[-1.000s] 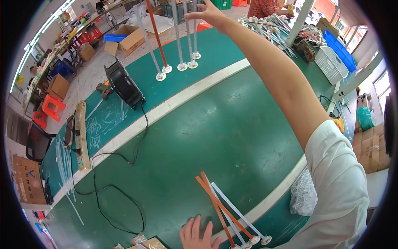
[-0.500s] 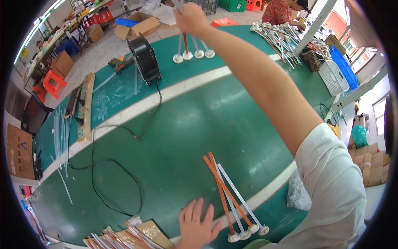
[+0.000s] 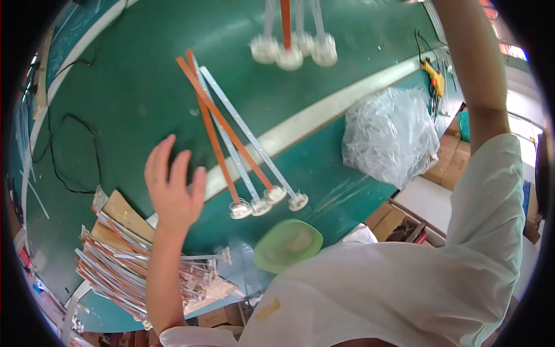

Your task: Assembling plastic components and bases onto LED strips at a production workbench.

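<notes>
My left hand [image 3: 176,196] is held low over the table's near edge, fingers spread and holding nothing. To its right lie several LED strips [image 3: 225,126], orange and white, fanned out with their round white end pieces [image 3: 275,194] toward me. At the top, more LED strips [image 3: 286,26] hang with their white round ends [image 3: 289,58] down, slightly blurred; their upper parts are cut off by the picture's edge. My right forearm [image 3: 477,58] reaches up out of the picture at the upper right, so the hand is hidden.
A big pile of strips [image 3: 118,263] lies at the lower left beside a cardboard piece [image 3: 118,217]. Near me is a green bowl-like thing [image 3: 289,246]. On the right are a clear plastic bag [image 3: 390,136] and a yellow glue gun [image 3: 432,78]. A black cable loops at left.
The view has swung down and right. The hanging strips have come from the table's far side to much nearer. My right hand has left the picture; my left hand stays open.
</notes>
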